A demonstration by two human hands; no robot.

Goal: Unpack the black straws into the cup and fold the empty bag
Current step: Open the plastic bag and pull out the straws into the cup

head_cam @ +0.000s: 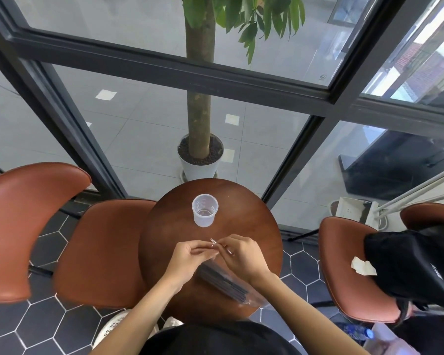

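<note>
Centrally, a round wooden table (262, 226) bears the work. Clear bag (231, 285) of black straws (222, 279) lies at lower centre, under the wrists. Empty plastic cup (205, 210) stands above, apart. Left hand (190, 257) and right hand (241, 254) both pinch the bag's mouth. Judged step: opening; next, part the seal, extract straws
</note>
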